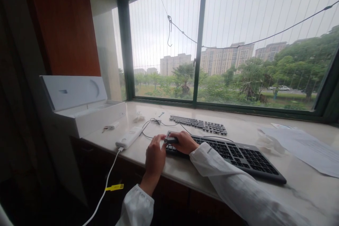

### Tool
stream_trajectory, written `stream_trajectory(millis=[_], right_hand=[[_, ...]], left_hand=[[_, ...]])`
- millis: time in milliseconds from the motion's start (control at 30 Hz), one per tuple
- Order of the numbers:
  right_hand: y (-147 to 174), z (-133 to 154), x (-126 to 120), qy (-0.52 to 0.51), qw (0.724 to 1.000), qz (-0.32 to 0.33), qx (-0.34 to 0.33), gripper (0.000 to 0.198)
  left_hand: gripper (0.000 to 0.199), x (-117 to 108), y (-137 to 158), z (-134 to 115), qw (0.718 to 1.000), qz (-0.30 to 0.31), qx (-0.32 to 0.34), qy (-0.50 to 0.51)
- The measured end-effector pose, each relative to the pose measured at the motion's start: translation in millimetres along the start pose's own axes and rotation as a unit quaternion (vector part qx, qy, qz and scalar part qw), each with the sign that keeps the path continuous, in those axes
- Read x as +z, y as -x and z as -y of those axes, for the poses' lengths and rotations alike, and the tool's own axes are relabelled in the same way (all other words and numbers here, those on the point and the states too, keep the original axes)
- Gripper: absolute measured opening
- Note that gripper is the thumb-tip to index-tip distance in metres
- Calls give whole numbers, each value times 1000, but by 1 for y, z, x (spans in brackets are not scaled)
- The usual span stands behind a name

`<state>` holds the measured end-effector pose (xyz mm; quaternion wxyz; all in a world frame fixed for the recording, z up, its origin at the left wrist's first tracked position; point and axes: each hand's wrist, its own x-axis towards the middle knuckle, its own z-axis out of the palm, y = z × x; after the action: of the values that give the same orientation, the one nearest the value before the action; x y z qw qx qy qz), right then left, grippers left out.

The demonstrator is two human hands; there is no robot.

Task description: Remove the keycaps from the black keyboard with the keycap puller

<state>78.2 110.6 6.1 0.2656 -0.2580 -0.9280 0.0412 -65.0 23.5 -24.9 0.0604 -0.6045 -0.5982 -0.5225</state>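
On the pale counter (315, 190) lay the black keyboard (233, 152), with rows of loose keycaps (197, 124) behind it and, at its left end, the left hand (155, 155) – fingers bent, grip indeterminable – beside the right hand (186, 142), which grasped a small dark tool (172, 140).

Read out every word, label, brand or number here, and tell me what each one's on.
No text can be read clearly.
Print on the rectangular yellow tag on the thin white cable: too small.
Pale mark along the long black plastic keyboard's far edge: too small.
Printed lines on the large white paper sheet: too faint.
Tiny marks on the open white box: too blurred.
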Motion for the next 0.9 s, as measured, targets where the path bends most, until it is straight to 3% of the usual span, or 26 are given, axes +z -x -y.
stream_trajectory(millis=[533,900], right_hand=[[0,2,0,37,999,-13,-10,27],[0,-2,-8,124,992,-2,-16,28]], left_hand=[[23,-2,1,-2,1000,-14,8,-2],[12,-2,3,-4,999,-9,8,-43]])
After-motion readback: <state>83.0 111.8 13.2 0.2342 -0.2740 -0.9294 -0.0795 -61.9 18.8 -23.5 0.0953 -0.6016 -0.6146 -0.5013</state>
